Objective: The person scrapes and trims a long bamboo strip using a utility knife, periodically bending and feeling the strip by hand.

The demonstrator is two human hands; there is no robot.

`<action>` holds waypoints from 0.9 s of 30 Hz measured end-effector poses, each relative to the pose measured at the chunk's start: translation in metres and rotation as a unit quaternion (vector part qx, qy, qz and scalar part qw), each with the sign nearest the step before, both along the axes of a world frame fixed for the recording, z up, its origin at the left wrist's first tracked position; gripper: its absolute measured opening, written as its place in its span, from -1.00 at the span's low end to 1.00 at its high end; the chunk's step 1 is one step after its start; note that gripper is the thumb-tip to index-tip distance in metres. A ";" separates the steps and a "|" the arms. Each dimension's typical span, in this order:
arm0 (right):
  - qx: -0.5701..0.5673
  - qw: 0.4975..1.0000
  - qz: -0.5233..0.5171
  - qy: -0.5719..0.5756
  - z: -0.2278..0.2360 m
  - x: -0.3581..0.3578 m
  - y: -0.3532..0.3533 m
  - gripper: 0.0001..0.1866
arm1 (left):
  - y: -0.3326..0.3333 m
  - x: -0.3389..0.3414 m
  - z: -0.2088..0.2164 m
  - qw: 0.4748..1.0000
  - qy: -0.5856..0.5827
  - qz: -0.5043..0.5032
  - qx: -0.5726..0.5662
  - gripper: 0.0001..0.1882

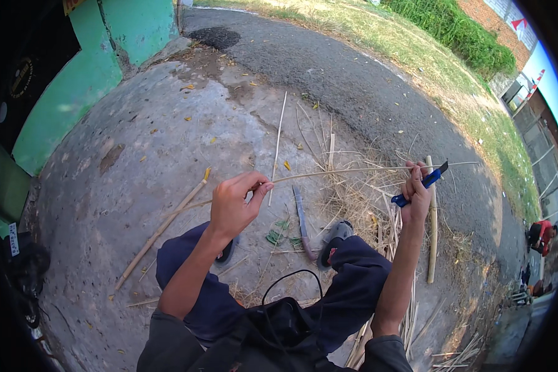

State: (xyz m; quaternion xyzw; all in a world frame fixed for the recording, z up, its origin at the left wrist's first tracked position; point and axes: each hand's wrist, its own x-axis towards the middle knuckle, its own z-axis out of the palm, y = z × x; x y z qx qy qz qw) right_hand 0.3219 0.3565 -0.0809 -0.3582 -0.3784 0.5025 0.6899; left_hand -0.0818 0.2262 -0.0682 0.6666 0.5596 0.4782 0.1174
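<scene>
A long, thin bamboo strip [341, 171] stretches between my hands, level above the ground. My left hand [235, 201] pinches it between thumb and fingertips, and its tail runs on past the wrist to the left. In my right hand [417, 195] is a blue utility knife [432, 178], its dark blade out and pointing up to the right. The strip passes by the raised fingertips of that hand and sticks out beyond them; whether they grip it too is hard to see. Below, between my feet, lies a long-bladed knife [301, 214] with a curved brown handle.
Bamboo shavings [356, 195] are heaped ahead of my right foot. A bamboo stick [158, 239] lies at left, a thicker bamboo piece [432, 235] at right, and a pale strip [279, 136] straight ahead. Beyond the concrete runs an asphalt path [328, 68]. A person in red [541, 235] is far right.
</scene>
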 end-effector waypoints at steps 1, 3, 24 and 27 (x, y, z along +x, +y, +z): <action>0.029 1.000 -0.001 -0.004 0.003 -0.001 -0.002 -0.73 | 0.003 -0.001 0.001 1.000 0.002 0.019 0.016 -0.91; 0.039 0.999 0.000 -0.015 0.005 -0.006 -0.006 -0.73 | 0.003 -0.005 0.004 0.999 0.002 0.042 0.029 -0.91; 0.058 0.998 0.005 -0.003 0.009 -0.022 -0.008 -0.63 | -0.006 -0.034 0.006 0.998 -0.033 0.001 0.062 -0.88; 0.082 0.995 -0.010 -0.062 0.009 -0.027 -0.011 -0.70 | -0.009 -0.031 0.003 0.998 -0.014 0.050 0.037 -0.87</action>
